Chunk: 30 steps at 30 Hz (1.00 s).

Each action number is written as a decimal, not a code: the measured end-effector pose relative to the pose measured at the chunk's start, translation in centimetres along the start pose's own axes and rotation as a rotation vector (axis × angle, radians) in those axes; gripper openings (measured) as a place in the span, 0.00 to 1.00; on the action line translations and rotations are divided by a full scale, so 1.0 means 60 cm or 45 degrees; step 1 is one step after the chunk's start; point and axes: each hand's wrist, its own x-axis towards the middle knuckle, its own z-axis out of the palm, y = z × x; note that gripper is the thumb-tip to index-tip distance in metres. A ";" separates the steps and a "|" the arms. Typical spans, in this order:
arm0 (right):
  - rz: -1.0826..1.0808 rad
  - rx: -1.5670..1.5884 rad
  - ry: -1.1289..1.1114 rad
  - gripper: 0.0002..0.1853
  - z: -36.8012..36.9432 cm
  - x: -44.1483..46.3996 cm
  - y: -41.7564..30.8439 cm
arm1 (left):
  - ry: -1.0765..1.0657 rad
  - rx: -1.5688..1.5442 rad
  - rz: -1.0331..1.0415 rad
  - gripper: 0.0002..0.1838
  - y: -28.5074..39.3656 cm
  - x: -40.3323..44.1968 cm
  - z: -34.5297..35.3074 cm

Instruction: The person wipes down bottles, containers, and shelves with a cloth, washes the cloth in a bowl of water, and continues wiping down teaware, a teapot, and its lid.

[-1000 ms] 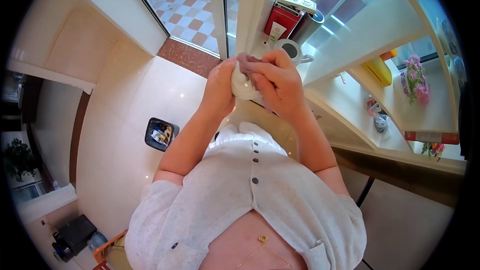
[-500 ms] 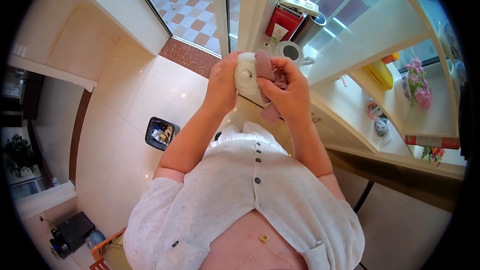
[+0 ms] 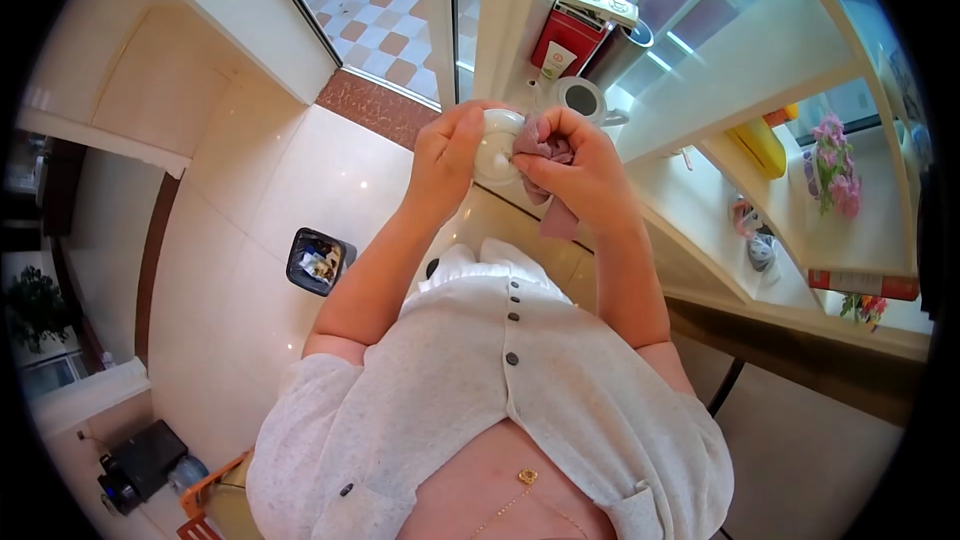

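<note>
My left hand (image 3: 446,158) is closed on the left edge of a round white lid (image 3: 491,148) with a small knob in its middle. On the lid's other side, my right hand (image 3: 588,172) pinches a bunched pinkish-mauve cloth (image 3: 559,221) and presses it against the lid near the knob. One end of the cloth hangs below the fingers. Just beyond my right hand, a white mug (image 3: 581,98) with its handle to the right stands uncovered on the ledge.
Behind the mug are a red box (image 3: 566,38), a white tube (image 3: 556,62) and a dark cylinder (image 3: 628,48). Shelves with pink flowers (image 3: 838,168) and a yellow object (image 3: 758,147) line the right. A black bin (image 3: 318,262) holding rubbish stands on the floor at left.
The cloth has gone from draping over the lid's right rim to being bunched near the knob. My right hand has turned slightly, and the cloth's loose end has swung right.
</note>
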 end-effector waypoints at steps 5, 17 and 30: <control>-0.018 -0.010 0.017 0.14 0.000 0.004 0.016 | 0.037 0.230 0.078 0.20 -0.003 -0.005 0.008; 0.003 -0.116 0.122 0.15 0.006 0.002 0.012 | 0.038 0.138 -0.059 0.21 -0.016 -0.011 0.015; -0.954 -0.902 0.245 0.11 0.019 -0.028 0.032 | 0.084 -0.339 -0.326 0.22 0.010 0.004 0.011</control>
